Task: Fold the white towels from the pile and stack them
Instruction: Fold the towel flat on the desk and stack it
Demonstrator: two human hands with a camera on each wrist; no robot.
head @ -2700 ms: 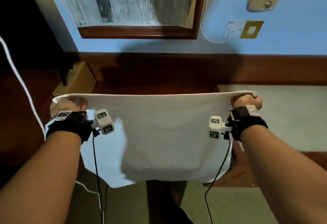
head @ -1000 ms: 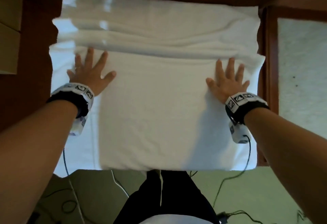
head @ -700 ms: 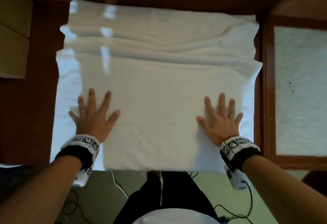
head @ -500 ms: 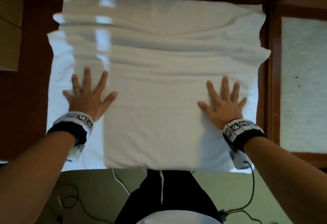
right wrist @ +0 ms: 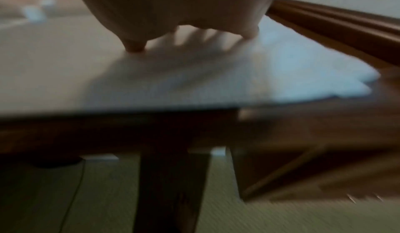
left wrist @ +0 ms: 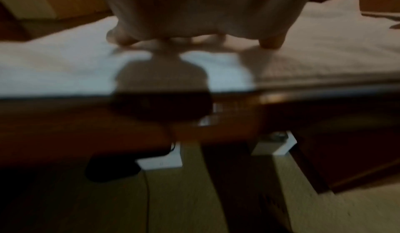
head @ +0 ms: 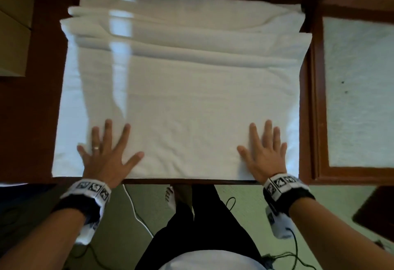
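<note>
A folded white towel point(head: 187, 112) lies flat on top of a stack of white towels point(head: 181, 27) on the dark wooden table point(head: 29, 120). My left hand point(head: 106, 152) lies flat with spread fingers on the towel's near left part. My right hand point(head: 264, 152) lies flat with straight fingers on its near right part. Both palms sit close to the table's front edge. In the left wrist view the left hand's fingertips point(left wrist: 121, 38) touch the cloth point(left wrist: 65, 65). The right wrist view shows that hand's fingertips point(right wrist: 134, 46) on the cloth point(right wrist: 194, 82).
A second wooden surface with a pale inset panel point(head: 358, 90) adjoins the table on the right. A cardboard box point(head: 12, 29) stands at the far left. Below the front edge are green floor point(head: 132, 237), cables and my dark trouser legs.
The towel, held up by its top corners 2.7 s ago, now lies on the stack. Both flat hands have slid over it, now resting at its near edge.
</note>
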